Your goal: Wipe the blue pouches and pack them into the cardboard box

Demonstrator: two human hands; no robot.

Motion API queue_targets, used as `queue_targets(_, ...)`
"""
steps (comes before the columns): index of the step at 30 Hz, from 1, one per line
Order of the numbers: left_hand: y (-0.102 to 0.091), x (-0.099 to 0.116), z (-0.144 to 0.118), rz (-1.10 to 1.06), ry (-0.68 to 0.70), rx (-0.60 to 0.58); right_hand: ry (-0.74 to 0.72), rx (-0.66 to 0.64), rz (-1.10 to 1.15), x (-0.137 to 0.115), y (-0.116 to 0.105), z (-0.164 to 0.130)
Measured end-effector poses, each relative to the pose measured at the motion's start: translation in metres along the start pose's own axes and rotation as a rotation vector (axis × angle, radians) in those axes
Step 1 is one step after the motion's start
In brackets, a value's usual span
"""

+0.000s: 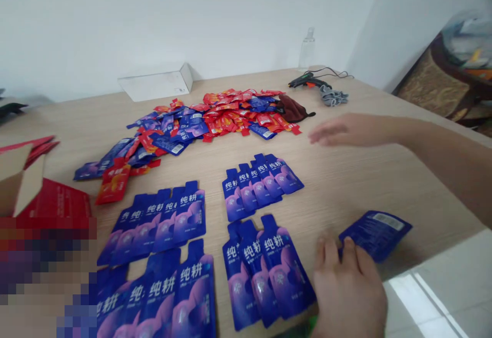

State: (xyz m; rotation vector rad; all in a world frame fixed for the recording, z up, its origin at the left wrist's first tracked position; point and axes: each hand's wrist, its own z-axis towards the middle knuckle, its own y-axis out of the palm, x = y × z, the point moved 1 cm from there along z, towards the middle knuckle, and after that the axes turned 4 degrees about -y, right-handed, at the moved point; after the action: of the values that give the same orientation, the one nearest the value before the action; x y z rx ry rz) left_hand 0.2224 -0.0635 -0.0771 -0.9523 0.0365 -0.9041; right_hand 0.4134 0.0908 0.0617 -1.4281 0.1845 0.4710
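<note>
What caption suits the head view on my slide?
Blue pouches in overlapping groups near a red-and-blue heap, left hand at a barcode-up pouch, right hand outstretched.

We have one loose blue pouch (378, 238), barcode side up, near the desk's (319, 189) right edge, left hand (348, 286) at its corner. Four overlapped sets of blue-purple pouches (284, 271) lie fronts up, necks away from us.

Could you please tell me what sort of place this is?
Probably an indoor workroom: a table holds overlapping rows of blue pouches, a heap of red and blue packets, and a corded black tool.
</note>
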Motion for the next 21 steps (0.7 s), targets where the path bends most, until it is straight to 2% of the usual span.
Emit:
queue_targets(1,-0.009,0.001,0.010,-0.021,-0.003,-0.030,-0.088,-0.196,0.056,0.002,-0.003,-0.037)
queue_targets(2,-0.019,0.003,0.021,-0.033,-0.003,-0.077,-0.141,-0.249,0.090,0.003,-0.003,-0.074)
queue_targets(3,-0.029,0.005,0.032,-0.041,0.004,-0.147,-0.167,-0.228,0.107,0.004,-0.002,-0.110)
queue_targets(4,-0.039,0.007,0.043,-0.033,-0.002,-0.228,-0.220,-0.147,0.117,0.003,0.003,-0.141)
queue_targets(6,-0.056,0.011,0.059,-0.027,0.022,-0.357,-0.067,0.031,0.108,-0.003,0.016,-0.186)
queue_targets(7,-0.064,0.013,0.064,-0.038,0.043,-0.380,-0.008,0.054,0.147,-0.009,0.024,-0.198)
queue_targets(10,-0.090,0.010,0.063,-0.053,0.024,-0.239,0.158,0.058,0.347,-0.031,0.045,-0.198)
queue_targets(12,-0.106,0.001,0.048,-0.038,-0.065,-0.144,0.249,0.089,0.510,-0.043,0.058,-0.182)
queue_targets(13,-0.113,-0.007,0.038,-0.024,-0.114,-0.140,0.287,0.104,0.596,-0.048,0.066,-0.173)
queue_targets(15,-0.122,-0.023,0.014,0.018,-0.186,-0.188,0.341,0.118,0.755,-0.054,0.086,-0.158)
queue_targets(17,-0.123,-0.040,-0.009,0.077,-0.231,-0.273,0.343,0.110,0.801,-0.058,0.108,-0.147)
queue_targets(21,-0.110,-0.061,-0.039,0.166,-0.210,-0.393,0.290,0.157,0.492,-0.062,0.144,-0.140)
